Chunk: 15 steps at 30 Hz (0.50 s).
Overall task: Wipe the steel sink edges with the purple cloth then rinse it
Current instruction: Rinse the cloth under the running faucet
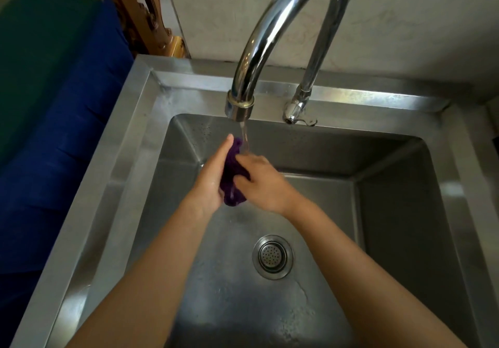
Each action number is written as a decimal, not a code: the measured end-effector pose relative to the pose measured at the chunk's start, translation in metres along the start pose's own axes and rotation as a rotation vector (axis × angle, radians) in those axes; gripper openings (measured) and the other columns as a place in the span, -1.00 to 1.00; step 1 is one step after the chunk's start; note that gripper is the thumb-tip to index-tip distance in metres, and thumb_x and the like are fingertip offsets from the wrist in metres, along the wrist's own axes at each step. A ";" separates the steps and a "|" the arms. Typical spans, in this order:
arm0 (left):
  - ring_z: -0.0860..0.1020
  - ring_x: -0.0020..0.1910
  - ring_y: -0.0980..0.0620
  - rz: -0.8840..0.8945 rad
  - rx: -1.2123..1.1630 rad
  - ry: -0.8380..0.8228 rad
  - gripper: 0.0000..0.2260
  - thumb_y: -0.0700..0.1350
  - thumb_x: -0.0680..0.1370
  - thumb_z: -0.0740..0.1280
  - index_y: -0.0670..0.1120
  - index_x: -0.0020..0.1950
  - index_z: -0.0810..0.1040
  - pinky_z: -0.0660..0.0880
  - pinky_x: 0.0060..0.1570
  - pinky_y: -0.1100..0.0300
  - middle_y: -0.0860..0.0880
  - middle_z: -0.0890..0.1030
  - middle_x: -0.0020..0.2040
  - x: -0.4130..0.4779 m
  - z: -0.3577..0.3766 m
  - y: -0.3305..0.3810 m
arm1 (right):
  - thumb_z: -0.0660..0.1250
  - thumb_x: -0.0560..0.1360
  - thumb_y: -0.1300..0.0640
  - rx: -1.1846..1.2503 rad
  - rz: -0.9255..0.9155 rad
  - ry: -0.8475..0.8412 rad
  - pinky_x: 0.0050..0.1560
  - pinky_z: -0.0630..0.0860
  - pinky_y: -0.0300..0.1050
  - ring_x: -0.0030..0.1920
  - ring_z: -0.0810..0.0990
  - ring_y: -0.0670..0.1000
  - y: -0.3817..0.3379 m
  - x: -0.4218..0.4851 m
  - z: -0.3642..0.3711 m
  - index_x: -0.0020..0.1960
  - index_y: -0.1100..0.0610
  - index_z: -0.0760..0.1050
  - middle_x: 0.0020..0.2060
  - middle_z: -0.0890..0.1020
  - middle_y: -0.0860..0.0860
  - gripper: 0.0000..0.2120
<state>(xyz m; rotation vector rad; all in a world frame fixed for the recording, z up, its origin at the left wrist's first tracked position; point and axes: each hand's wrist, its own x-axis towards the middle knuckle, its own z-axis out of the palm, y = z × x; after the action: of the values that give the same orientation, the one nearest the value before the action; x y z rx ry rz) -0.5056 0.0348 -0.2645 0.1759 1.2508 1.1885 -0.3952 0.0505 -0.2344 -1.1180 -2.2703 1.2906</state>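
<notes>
The purple cloth [231,177] is bunched up between my two hands over the steel sink [127,142]. My left hand [209,181] presses flat against its left side, fingers straight. My right hand [260,183] grips it from the right with curled fingers. A thin stream of water [245,138] runs from the curved chrome tap [259,37] onto the top of the cloth and my right fingers. Most of the cloth is hidden between my palms.
The basin floor is wet, with a round strainer drain [272,256] below my forearms. The tap lever [299,116] sits on the back rim. A blue and green cloth-covered surface [54,104] and carved wood [145,15] lie to the left. A pale wall stands behind.
</notes>
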 end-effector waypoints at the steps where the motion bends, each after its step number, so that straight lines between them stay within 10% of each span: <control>1: 0.65 -0.30 0.05 0.019 0.012 0.047 -0.76 0.08 0.49 0.34 -0.02 -0.28 0.63 0.57 -0.24 0.19 -0.02 0.67 -0.32 0.002 0.000 -0.002 | 0.17 0.43 0.28 0.102 0.026 0.062 -0.02 0.39 -0.05 -0.12 0.49 0.17 0.008 -0.003 -0.001 -0.11 0.32 0.51 -0.17 0.54 0.18 -0.83; 4: 0.61 -0.22 -0.03 0.058 0.054 0.126 -0.86 -0.05 0.50 0.32 -0.11 -0.14 0.58 0.56 -0.08 0.07 -0.11 0.64 -0.20 0.000 0.011 -0.010 | 0.26 0.49 0.19 0.339 0.238 0.323 0.19 0.41 -0.09 0.06 0.50 0.01 0.024 -0.009 0.001 0.05 0.17 0.54 0.05 0.53 0.12 -0.82; 8: 0.60 -0.25 -0.02 0.055 -0.088 0.017 -0.81 -0.05 0.50 0.23 -0.11 -0.23 0.54 0.55 -0.13 0.08 -0.09 0.62 -0.30 -0.005 0.014 -0.013 | 0.30 0.47 -0.17 0.796 0.555 0.157 0.21 0.51 0.05 0.15 0.55 -0.01 0.029 -0.014 -0.001 0.23 -0.03 0.39 0.18 0.52 0.02 -0.60; 15: 0.58 -0.37 0.10 0.064 0.039 0.099 -0.82 0.06 0.45 0.34 -0.03 -0.24 0.55 0.48 -0.31 0.22 0.04 0.59 -0.40 0.001 0.007 -0.008 | 0.35 0.46 -0.01 0.088 0.252 0.327 0.04 0.50 -0.07 -0.02 0.55 0.06 0.000 -0.017 0.004 0.20 0.02 0.44 0.03 0.51 0.05 -0.67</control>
<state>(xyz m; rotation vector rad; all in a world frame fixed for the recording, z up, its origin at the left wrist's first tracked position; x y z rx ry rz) -0.4952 0.0357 -0.2682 0.1886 1.3639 1.2406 -0.3867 0.0349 -0.2345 -1.4971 -1.8654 1.1782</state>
